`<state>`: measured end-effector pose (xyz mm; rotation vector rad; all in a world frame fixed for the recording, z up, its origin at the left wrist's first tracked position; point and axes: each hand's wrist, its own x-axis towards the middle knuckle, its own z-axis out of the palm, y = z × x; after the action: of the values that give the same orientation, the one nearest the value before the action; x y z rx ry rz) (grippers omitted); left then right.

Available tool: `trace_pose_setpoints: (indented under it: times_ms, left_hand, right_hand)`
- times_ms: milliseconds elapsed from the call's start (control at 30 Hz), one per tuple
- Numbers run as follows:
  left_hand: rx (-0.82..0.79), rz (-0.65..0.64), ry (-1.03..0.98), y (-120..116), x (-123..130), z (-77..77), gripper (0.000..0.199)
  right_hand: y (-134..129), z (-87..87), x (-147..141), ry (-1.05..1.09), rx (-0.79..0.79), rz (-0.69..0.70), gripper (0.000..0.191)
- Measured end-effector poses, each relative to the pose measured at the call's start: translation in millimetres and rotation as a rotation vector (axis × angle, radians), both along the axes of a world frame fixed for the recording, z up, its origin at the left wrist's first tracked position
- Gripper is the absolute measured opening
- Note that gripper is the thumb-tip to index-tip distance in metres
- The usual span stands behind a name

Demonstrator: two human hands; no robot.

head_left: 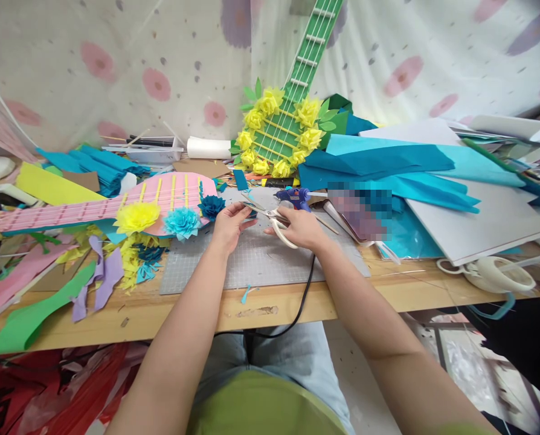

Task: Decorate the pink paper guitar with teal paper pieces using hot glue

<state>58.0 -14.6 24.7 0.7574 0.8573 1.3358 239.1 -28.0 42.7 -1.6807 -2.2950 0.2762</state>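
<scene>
Over a grey cutting mat (261, 266), my right hand (301, 228) grips white-handled scissors (281, 228), the blades pointing left toward my other hand. My left hand (230, 226) pinches a small dark blue piece of paper (251, 209), mostly hidden by the fingers and blades. To the left lies a pink paper guitar (89, 212) bearing a yellow flower (138, 216), a light blue flower (182, 223) and a dark blue flower (212, 206). A blue glue gun (295, 196) rests just beyond my right hand.
A green paper guitar with yellow flowers (282, 130) leans against the back curtain. Blue paper sheets (379, 163) and a phone (358, 211) lie right, near a white cup (496, 273). Paper scraps (102, 278) cover the left. A black cable (304, 296) hangs over the front edge.
</scene>
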Motion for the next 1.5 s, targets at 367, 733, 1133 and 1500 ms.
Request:
trace_pose_setpoints:
  times_ms: [367, 733, 1133, 1500]
  left_hand:
    - [-0.042, 0.02, 0.038, 1, -3, 3.6, 0.023]
    - [-0.016, -0.007, 0.036, -1, -3, 3.2, 0.032]
    - [0.121, -0.294, -0.034, -5, 3, 0.0, 0.024]
    - [-0.011, -0.139, 0.027, -7, 13, -1.5, 0.029]
  right_hand:
    - [-2, 2.9, 0, -0.011, 0.0, -0.02, 0.048]
    - [1, -2.9, -1, 0.303, -0.032, -0.081, 0.052]
    - [4, -18.5, -28, 1.418, -0.747, 0.175, 0.041]
    - [9, -24.2, -28, 1.241, -0.136, -0.074, 0.047]
